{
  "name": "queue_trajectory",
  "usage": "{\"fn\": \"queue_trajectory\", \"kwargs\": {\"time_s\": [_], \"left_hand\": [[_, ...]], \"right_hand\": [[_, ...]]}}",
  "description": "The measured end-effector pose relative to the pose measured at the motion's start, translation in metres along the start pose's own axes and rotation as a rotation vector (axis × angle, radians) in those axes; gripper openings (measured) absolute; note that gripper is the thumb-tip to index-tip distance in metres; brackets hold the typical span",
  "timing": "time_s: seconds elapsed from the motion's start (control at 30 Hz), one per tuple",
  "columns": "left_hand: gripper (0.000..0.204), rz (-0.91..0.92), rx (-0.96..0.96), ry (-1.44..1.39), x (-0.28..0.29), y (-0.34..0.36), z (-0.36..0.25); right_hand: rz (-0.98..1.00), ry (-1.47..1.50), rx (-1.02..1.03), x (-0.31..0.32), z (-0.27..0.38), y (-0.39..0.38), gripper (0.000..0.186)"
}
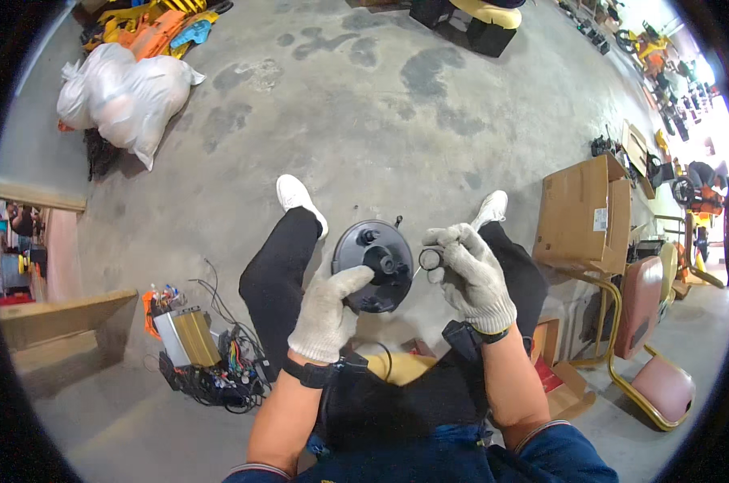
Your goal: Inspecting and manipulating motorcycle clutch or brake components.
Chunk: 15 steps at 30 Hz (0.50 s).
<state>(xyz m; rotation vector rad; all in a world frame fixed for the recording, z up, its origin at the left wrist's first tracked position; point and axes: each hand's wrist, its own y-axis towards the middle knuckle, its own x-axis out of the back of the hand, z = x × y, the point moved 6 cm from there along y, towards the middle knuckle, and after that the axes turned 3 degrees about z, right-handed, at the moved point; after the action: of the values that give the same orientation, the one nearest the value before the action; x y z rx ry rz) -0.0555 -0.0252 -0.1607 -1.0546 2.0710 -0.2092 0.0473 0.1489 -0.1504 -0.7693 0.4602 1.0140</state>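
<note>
My left hand (pixel 329 312), in a white knit glove, grips a dark round disc-shaped housing (pixel 387 264) by its near left side. The thumb lies over the face of the housing, close to a raised hub at its centre. A small stub sticks out from its far rim. Just to the right, my right hand (pixel 479 278), also gloved, pinches a thin dark ring (pixel 421 262) between thumb and fingers. The ring is held apart from the housing. A thin pale line shows between the two; I cannot tell what it is.
On the floor at left lie a gold-and-silver metal box (pixel 189 338) and tangled cables (pixel 236 366). White plastic bags (pixel 127 97) are at the far left. A cardboard box (pixel 578 213) and a gold-framed chair (pixel 645 310) stand at right. An open carton (pixel 566 386) sits near my right arm.
</note>
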Motion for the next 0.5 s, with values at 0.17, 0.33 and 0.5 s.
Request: {"fn": "queue_trajectory", "kwargs": {"time_s": [0.17, 0.33, 0.5], "left_hand": [[0.051, 0.093, 0.001, 0.003, -0.031, -0.048, 0.008], [0.049, 0.227, 0.094, -0.007, -0.052, -0.068, 0.015], [0.053, 0.251, 0.052, 0.185, -0.056, -0.076, 0.015]], "right_hand": [[0.034, -0.235, 0.122, -0.014, 0.001, -0.053, 0.014], [-0.062, -0.441, 0.155, -0.02, 0.026, -0.077, 0.014], [0.05, -0.729, 0.181, -0.038, 0.041, -0.083, 0.017]]}}
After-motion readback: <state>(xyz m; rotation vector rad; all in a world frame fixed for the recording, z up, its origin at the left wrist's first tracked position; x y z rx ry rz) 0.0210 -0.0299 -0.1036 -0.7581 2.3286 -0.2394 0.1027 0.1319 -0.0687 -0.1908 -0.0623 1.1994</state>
